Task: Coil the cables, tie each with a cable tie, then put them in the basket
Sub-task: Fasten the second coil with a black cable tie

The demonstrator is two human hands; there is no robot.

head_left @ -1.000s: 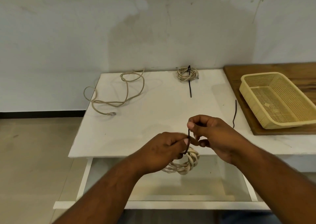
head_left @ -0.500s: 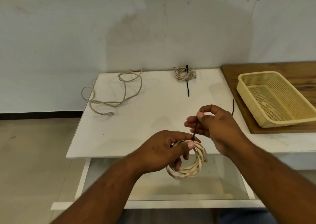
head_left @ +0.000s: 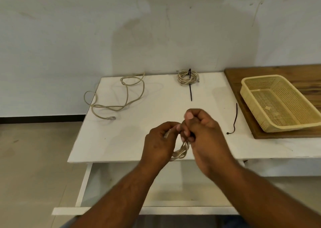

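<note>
My left hand (head_left: 159, 140) grips a coiled beige cable (head_left: 181, 151) above the near edge of the white table (head_left: 139, 128). My right hand (head_left: 201, 132) is curled against the coil's top, its fingers closed on the coil; the black tie there is hidden by the fingers. A second coiled cable (head_left: 187, 75) with a black tie through it lies at the table's back. An uncoiled beige cable (head_left: 125, 95) sprawls at the back left, partly hanging off the edge. A loose black cable tie (head_left: 234, 118) lies right of my hands. The yellow basket (head_left: 278, 104) stands at the right, holding no cables.
The basket sits on a wooden board (head_left: 278, 71) at the table's right end. A wall runs behind the table. Floor lies to the left, and a white lower frame (head_left: 139, 210) shows beneath the tabletop.
Both hands have moved up and over the tabletop, closing together. The black tie tail my right hand pinched above the coil is now hidden inside my fingers.
</note>
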